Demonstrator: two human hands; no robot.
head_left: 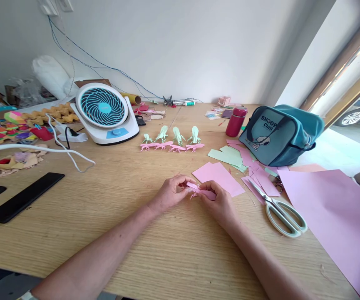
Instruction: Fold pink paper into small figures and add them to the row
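Note:
Between my two hands is a small pink folded-paper figure [209,194] with thin legs, just above the tabletop. My left hand [175,191] pinches its left end, thumb and fingers closed. Its right side is gripped by my right hand [217,202], whose fingers partly cover the body. Just behind my hands lie flat pink paper sheets [225,177]. Farther back stands a row of several pink paper insects [177,148], with several pale green paper insects [177,135] behind them. White-handled scissors [281,214] rest to the right of my right hand.
A desk fan [108,112] stands back left near white cables [70,154]. Black flat objects [25,198] lie at left. At right are a red bottle [236,121], a blue-green bag [276,135], green paper pieces [228,156] and a large pink sheet [338,216] at the table's edge.

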